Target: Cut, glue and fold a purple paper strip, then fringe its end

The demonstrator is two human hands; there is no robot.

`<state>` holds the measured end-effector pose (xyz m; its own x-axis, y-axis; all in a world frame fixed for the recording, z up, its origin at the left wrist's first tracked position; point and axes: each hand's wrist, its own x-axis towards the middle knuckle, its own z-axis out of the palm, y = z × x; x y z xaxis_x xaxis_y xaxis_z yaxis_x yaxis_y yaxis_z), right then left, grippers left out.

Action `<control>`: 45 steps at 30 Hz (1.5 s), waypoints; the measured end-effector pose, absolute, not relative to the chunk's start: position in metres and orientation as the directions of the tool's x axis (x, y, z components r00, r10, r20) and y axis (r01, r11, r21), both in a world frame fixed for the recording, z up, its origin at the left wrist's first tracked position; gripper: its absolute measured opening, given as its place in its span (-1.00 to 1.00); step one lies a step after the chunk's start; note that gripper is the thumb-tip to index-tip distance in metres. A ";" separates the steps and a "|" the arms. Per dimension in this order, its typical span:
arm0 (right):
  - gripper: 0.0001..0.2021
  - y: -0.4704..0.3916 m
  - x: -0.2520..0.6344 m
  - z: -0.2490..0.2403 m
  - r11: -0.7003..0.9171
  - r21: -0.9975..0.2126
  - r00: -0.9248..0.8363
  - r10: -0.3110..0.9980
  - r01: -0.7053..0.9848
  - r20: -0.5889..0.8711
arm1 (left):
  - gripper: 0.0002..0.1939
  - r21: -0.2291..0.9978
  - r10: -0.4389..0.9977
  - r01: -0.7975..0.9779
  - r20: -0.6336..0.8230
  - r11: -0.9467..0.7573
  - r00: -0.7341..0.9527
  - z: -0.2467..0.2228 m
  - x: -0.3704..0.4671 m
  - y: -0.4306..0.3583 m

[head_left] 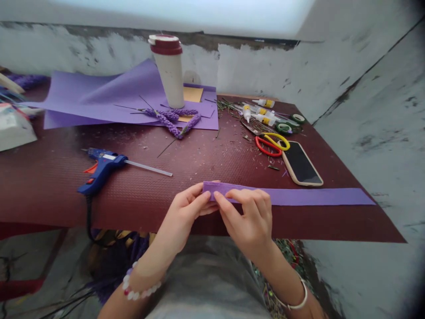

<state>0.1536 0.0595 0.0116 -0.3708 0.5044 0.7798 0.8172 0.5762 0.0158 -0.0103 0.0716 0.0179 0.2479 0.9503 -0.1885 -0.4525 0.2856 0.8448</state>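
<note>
A long purple paper strip (312, 197) stretches along the front of the table, its right end lying flat near the table's right edge. My left hand (186, 208) pinches the strip's left end, with the thumb on top and fingers behind. Close beside it, my right hand (249, 212) is curled over the strip, its fingertips closed on the paper a little right of the left thumb. The strip's end stands slightly raised between both hands. Parts of the strip beneath my right fingers are hidden.
A blue glue gun (102, 170) with a glue stick lies left. Purple paper sheets (109, 93), a lidded cup (171, 75) and purple flower stems (175, 122) are behind. Scissors (270, 144), a phone (300, 164), small bottles (265, 113) and green tape rolls (283, 128) lie right.
</note>
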 end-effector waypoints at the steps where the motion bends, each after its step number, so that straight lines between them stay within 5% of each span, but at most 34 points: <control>1: -0.83 0.060 0.153 0.012 0.594 0.002 -0.362 0.488 0.805 0.794 | -0.60 0.853 0.954 -0.449 -0.169 0.267 0.247 0.017 -0.011 0.071; 9: -0.88 0.061 0.146 0.014 0.617 -0.439 -0.142 0.669 0.653 0.729 | -0.64 0.915 0.963 -0.380 -0.031 0.136 0.269 0.017 -0.012 0.063; 18: -0.89 0.061 0.140 0.018 0.630 -0.384 -0.124 0.610 0.675 0.782 | -0.82 0.945 0.990 -0.311 -0.060 0.099 0.131 0.025 -0.005 0.062; 31: -0.84 0.059 0.136 0.014 0.518 -0.348 -0.007 0.565 0.782 0.825 | -0.82 0.962 0.998 -0.263 -0.060 0.067 0.034 0.018 -0.001 0.057; 45: -0.89 0.063 0.147 0.022 0.600 -0.341 -0.230 0.676 0.723 0.700 | -0.85 0.985 0.999 -0.168 -0.035 0.036 0.009 0.019 -0.003 0.055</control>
<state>0.1468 0.0630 0.0217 -0.2304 0.6756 0.7004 0.7234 0.6003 -0.3411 -0.0027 0.0549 0.0188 0.0090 0.9994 -0.0347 -0.1684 0.0357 0.9851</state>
